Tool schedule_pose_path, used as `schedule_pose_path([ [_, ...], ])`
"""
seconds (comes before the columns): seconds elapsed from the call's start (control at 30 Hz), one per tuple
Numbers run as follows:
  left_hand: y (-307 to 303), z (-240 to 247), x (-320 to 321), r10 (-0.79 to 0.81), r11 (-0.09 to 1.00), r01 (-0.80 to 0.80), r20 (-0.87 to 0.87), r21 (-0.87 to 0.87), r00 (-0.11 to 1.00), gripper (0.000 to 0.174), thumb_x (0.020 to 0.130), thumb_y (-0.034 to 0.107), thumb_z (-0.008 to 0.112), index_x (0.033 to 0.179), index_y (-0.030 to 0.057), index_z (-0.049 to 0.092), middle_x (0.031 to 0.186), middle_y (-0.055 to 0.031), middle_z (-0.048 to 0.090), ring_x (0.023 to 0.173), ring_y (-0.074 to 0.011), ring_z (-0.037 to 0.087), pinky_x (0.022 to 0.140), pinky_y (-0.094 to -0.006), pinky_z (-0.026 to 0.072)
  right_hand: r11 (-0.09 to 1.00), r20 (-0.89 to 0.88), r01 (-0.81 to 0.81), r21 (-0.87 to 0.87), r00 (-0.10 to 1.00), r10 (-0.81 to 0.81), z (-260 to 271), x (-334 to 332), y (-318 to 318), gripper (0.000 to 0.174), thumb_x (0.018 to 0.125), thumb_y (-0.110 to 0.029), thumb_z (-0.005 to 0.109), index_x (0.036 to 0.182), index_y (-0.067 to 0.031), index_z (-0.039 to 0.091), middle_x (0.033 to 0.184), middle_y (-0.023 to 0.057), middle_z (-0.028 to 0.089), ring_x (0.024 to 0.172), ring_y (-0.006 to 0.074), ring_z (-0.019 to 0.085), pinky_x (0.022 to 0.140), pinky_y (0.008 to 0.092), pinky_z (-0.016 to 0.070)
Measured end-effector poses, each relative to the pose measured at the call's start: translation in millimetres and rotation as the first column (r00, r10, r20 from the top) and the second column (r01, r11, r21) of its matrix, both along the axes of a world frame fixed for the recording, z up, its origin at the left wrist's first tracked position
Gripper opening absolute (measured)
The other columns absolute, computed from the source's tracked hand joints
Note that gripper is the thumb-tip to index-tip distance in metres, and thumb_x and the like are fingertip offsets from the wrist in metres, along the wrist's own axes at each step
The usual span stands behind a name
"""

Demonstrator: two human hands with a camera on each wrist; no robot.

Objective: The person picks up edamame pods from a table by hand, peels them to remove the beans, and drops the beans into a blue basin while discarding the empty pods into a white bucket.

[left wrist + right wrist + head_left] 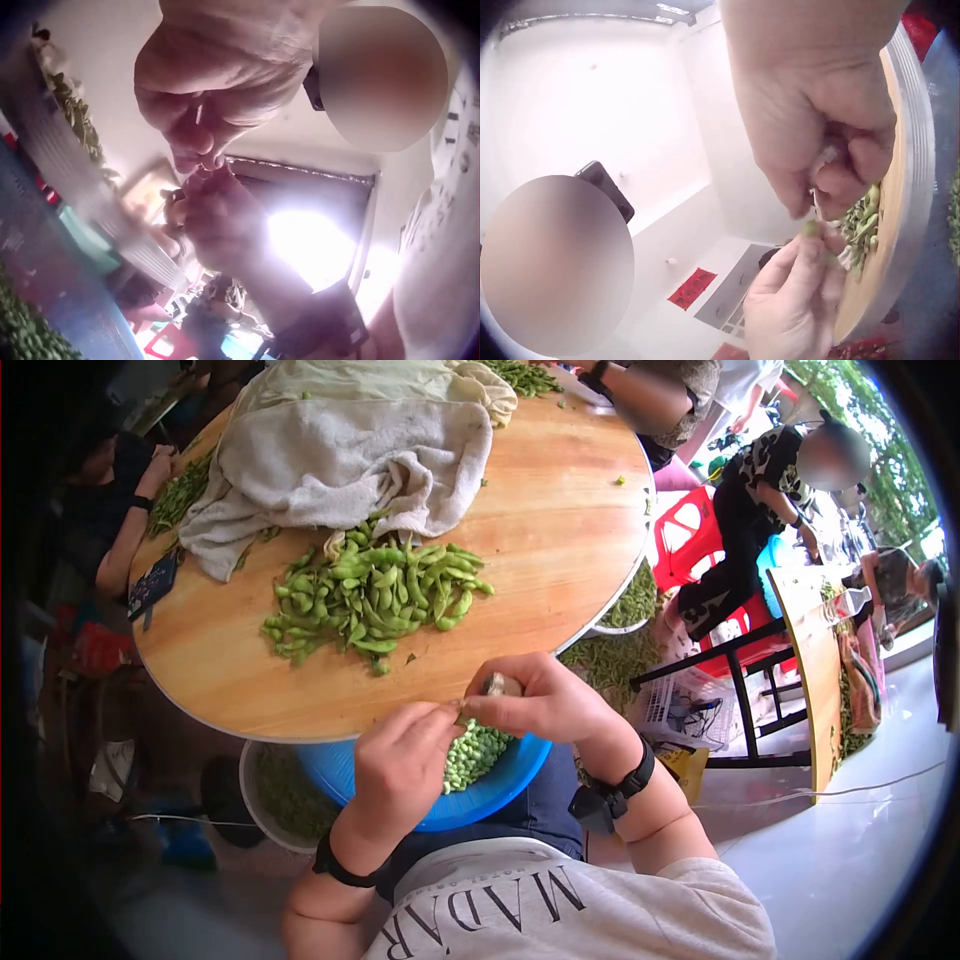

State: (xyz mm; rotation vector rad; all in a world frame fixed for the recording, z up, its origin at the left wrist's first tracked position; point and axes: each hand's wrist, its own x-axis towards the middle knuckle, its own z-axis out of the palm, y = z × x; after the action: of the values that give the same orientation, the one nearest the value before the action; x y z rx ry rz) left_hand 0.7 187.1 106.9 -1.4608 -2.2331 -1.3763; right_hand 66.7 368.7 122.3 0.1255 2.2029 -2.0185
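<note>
Both hands meet over a blue basin (322,768) that holds shelled green soybeans (470,758). My left hand (402,762) pinches a green soybean pod (812,228) between thumb and fingertips. From the other side, my right hand (550,700) reaches the same spot, its fingertips right at the pod. A small greyish object (503,685) is held in the curl of the right fingers; its kind cannot be told. Close beyond the hands, a pile of unshelled soybean pods (375,595) lies on the round wooden table (560,510).
A grey cloth (350,465) covers part of the table behind the pods. Left of the blue basin stands a pale tub (262,800) with green scraps. Pods litter the floor to the right, near a white crate (690,705) and red stools (688,535). Other people sit around.
</note>
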Motion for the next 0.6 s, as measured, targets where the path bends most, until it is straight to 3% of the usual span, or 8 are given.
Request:
schedule_pose_path([
  [0.03, -1.6, 2.3, 2.7, 0.021, 0.999, -0.025, 0.080, 0.047, 0.997, 0.020, 0.068, -0.006, 0.066, 0.086, -0.0011, 0.061, 0.076, -0.0100, 0.061, 0.062, -0.0180, 0.059, 0.053, -0.0269, 0.0461, 0.994, 0.044, 0.052, -0.095, 0.998, -0.048, -4.4, 3.2, -2.6, 0.028, 0.088, -0.027, 0.055, 0.087, 0.0004, 0.060, 0.064, -0.0017, 0.052, 0.055, 0.0058, 0.045, 0.049, 0.0203, 0.0371],
  [0.07, -4.4, 3.8, 6.1, 0.043, 0.998, -0.052, 0.226, 0.034, 0.973, 0.019, 0.068, -0.007, 0.066, 0.085, -0.0016, 0.061, 0.076, -0.0083, 0.060, 0.063, -0.0151, 0.058, 0.053, -0.0252, 0.0451, 0.977, 0.094, 0.106, -0.187, 0.992, -0.089, -9.8, 6.5, -5.5, 0.030, 0.089, -0.029, 0.054, 0.087, 0.0000, 0.059, 0.063, -0.0017, 0.050, 0.054, 0.0048, 0.044, 0.048, 0.0191, 0.0354],
  [0.1, -7.8, 4.9, 9.5, 0.067, 0.997, -0.079, 0.368, 0.018, 0.928, 0.018, 0.068, -0.007, 0.066, 0.084, -0.0021, 0.061, 0.076, -0.0066, 0.059, 0.063, -0.0122, 0.058, 0.053, -0.0235, 0.0440, 0.948, 0.075, 0.056, -0.312, 0.997, -0.034, -17.1, 8.7, -6.3, 0.036, 0.092, -0.035, 0.046, 0.088, -0.0011, 0.058, 0.059, -0.0027, 0.044, 0.051, 0.0036, 0.039, 0.046, 0.0178, 0.0322],
  [0.17, -13.9, 0.1, 13.5, 0.066, 0.993, -0.108, 0.555, 0.043, 0.829, 0.016, 0.069, -0.008, 0.066, 0.083, -0.0032, 0.061, 0.075, -0.0010, 0.056, 0.062, -0.0033, 0.051, 0.052, -0.0179, 0.0392, 0.920, 0.062, -0.013, -0.391, 0.997, 0.041, -21.6, 11.5, -18.5, 0.038, 0.093, -0.036, 0.043, 0.088, -0.0009, 0.057, 0.058, -0.0031, 0.042, 0.051, 0.0040, 0.038, 0.045, 0.0184, 0.0317],
  [0.23, -15.7, -5.2, 16.2, 0.052, 0.991, -0.115, 0.593, 0.070, 0.804, 0.016, 0.069, -0.006, 0.068, 0.083, -0.0022, 0.061, 0.074, -0.0045, 0.058, 0.057, -0.0066, 0.052, 0.049, -0.0195, 0.0404, 0.908, 0.064, -0.033, -0.418, 0.996, 0.066, -22.2, 12.4, -29.7, 0.039, 0.093, -0.037, 0.042, 0.088, -0.0010, 0.057, 0.059, -0.0032, 0.041, 0.051, 0.0043, 0.038, 0.045, 0.0185, 0.0316],
  [0.37, -22.1, -10.0, 15.7, 0.046, 0.990, -0.113, 0.557, 0.086, 0.829, 0.015, 0.069, -0.005, 0.068, 0.082, -0.0019, 0.061, 0.073, -0.0066, 0.059, 0.055, -0.0088, 0.053, 0.048, -0.0208, 0.0412, 0.924, 0.101, -0.001, -0.382, 0.994, 0.043, -18.1, 11.5, -44.1, 0.037, 0.094, -0.035, 0.041, 0.090, -0.0016, 0.056, 0.062, -0.0028, 0.042, 0.054, 0.0046, 0.040, 0.046, 0.0176, 0.0324],
  [0.6, -27.0, 4.3, 17.9, 0.154, 0.988, -0.155, 0.330, -0.022, 0.931, 0.015, 0.066, -0.006, 0.068, 0.078, -0.0013, 0.059, 0.070, -0.0079, 0.057, 0.053, -0.0113, 0.050, 0.047, -0.0232, 0.0399, 0.901, 0.124, 0.006, -0.434, 0.991, 0.054, -18.0, 11.2, -47.4, 0.030, 0.094, -0.028, 0.043, 0.091, -0.0014, 0.056, 0.064, -0.0020, 0.045, 0.057, 0.0051, 0.043, 0.048, 0.0194, 0.0354],
])
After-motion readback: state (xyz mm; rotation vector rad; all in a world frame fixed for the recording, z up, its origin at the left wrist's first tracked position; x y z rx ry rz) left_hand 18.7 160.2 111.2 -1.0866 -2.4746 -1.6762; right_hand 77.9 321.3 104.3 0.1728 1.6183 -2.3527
